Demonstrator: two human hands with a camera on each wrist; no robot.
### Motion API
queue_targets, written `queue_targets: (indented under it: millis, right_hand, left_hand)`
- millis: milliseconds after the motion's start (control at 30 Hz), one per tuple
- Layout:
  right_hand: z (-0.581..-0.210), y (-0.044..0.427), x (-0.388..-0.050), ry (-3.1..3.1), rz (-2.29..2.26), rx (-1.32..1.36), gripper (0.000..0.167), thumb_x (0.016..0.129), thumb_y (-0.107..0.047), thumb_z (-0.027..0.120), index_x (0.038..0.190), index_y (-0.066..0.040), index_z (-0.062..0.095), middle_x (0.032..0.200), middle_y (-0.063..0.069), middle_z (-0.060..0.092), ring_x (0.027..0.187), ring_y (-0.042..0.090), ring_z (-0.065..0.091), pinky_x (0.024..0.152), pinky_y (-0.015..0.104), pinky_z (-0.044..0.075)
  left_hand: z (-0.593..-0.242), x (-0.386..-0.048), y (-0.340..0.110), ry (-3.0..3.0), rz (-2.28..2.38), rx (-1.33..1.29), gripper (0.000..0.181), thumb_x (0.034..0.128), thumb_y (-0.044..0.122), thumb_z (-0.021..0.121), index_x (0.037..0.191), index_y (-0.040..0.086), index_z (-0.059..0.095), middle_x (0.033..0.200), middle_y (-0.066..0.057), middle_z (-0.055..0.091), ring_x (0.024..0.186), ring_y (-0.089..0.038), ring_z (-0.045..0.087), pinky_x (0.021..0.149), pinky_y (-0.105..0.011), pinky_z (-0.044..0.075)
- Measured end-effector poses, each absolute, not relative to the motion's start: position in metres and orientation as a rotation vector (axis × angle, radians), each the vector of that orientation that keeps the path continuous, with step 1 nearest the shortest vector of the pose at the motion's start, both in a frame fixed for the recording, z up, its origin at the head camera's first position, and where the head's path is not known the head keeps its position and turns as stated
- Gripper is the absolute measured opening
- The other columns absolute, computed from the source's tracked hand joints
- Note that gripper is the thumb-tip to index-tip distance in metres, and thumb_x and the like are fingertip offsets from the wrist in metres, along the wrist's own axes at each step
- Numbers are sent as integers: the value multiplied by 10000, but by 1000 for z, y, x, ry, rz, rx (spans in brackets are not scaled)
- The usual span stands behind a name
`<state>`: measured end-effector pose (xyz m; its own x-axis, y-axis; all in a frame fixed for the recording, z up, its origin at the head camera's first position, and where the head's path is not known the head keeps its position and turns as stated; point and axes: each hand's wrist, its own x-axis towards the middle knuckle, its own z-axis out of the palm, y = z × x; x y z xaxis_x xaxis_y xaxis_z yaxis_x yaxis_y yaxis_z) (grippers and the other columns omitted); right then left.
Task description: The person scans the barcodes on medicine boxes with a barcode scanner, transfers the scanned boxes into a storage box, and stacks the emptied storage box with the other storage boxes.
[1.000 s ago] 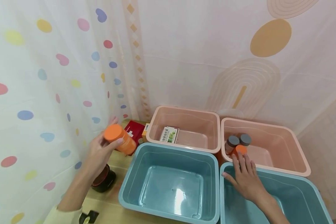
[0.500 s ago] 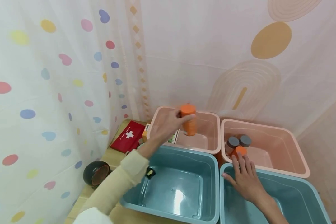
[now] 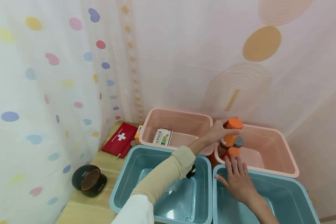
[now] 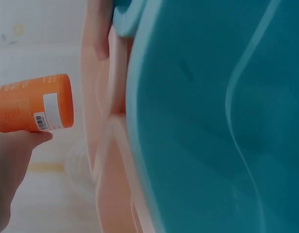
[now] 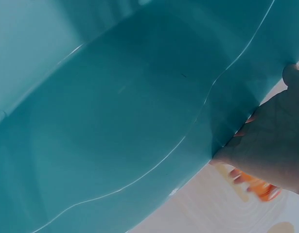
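An orange bottle with an orange cap [image 3: 235,123] is gripped by my left hand [image 3: 216,132] above the left end of the right pink bin [image 3: 277,151]. In the left wrist view the orange bottle [image 4: 30,103] shows a white label with a barcode. Below it in the bin stand a grey-capped bottle [image 3: 238,142] and another orange-capped bottle [image 3: 233,151]; the held bottle and hand partly cover things there. My right hand [image 3: 240,183], fingers spread and extended, rests at the rims between the right blue bin [image 3: 294,193] and the pink bin, its fingertips beside the lower orange cap.
The left pink bin [image 3: 182,113] holds a white-and-green box [image 3: 162,137]. In front stands the left blue bin [image 3: 120,177]. A red first aid pouch [image 3: 119,140], an orange box [image 3: 138,133] and dark bowls [image 3: 89,180] sit on the wooden table [image 3: 84,207] at left.
My left hand has carried the orange bottle from the left side, across the left pink bin, to above the right pink bin. The right hand stays at the rims.
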<state>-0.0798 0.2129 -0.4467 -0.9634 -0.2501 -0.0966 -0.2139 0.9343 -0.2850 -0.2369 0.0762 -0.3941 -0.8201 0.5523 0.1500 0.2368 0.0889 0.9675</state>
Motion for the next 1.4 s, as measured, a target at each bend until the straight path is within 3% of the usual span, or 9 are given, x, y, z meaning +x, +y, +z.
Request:
queue_targets:
  millis: [133,300,433,533,700,833,967,1167,1400]
  right_hand:
    - [-445,209,-80,2936,-402,-350,913,1098,-479,636,1662,140,271,1752,402,165,1619,639,98,1281,793,115]
    - [-443,206,-82,2907,-418,-342,933,1110,-515,595,1680,128,230,1768,390,121,1633,625,47,1291,783,76]
    - [-453,210,-81,2923,-539,-382,987,1096,-590,568,1687,118,214,1771,387,107,1634,623,20,1278,803,50]
    - [-458,213,-78,2934,-592,-403,1049,1065,-660,555,1679,124,225,1764,392,122,1629,627,20,1273,811,46]
    - [-449,211,-72,2939,-508,-372,1000,1061,-575,635,1671,123,262,1761,388,152,1629,625,62,1288,789,83]
    - [-440,207,-68,2909,-427,-337,935,1090,-486,643,1684,113,240,1772,376,137,1637,614,64,1299,770,75]
    - [-437,207,-65,2887,-412,-318,918,1108,-477,619,1693,106,217,1783,363,113,1644,604,39,1307,754,52]
    - [-436,208,-62,2908,-442,-326,910,1101,-444,641,1688,113,223,1781,364,117,1642,606,45,1303,764,54]
    - [-438,208,-63,2905,-428,-326,918,1099,-467,634,1693,100,226,1782,361,125,1643,604,61,1306,756,60]
  left_hand:
    - [-395,-237,100,2156,1703,783,673,1012,306,813,1618,165,556,1419,-22,723,1062,-12,652,945,-192,555]
    - [-394,-238,124,2073,1606,787,617,1000,300,825,1546,120,602,1175,41,707,892,-83,635,767,-282,611]
    - [-395,-239,138,2018,1542,739,574,987,271,844,1501,142,622,1012,64,642,674,-137,521,602,-286,509]
    - [-397,-238,145,2000,1508,714,413,981,240,853,1339,133,678,901,6,612,569,-191,407,543,-304,398]
    - [-402,-238,153,2008,1442,707,259,965,188,862,1131,85,692,865,-36,618,643,-211,500,595,-339,466]
    - [-407,-241,156,1998,1410,751,334,965,130,854,1253,46,707,980,2,674,829,-154,605,765,-316,551]
    - [-412,-244,158,1998,1365,808,438,956,116,861,1357,34,704,1007,15,680,872,-146,617,869,-328,570]
    - [-417,-249,161,2011,1251,901,307,986,83,820,1257,8,697,936,-17,606,816,-188,560,802,-322,518]
    - [-422,-251,167,2183,1018,1059,214,987,101,825,1163,32,724,941,-18,652,838,-121,582,774,-192,515]
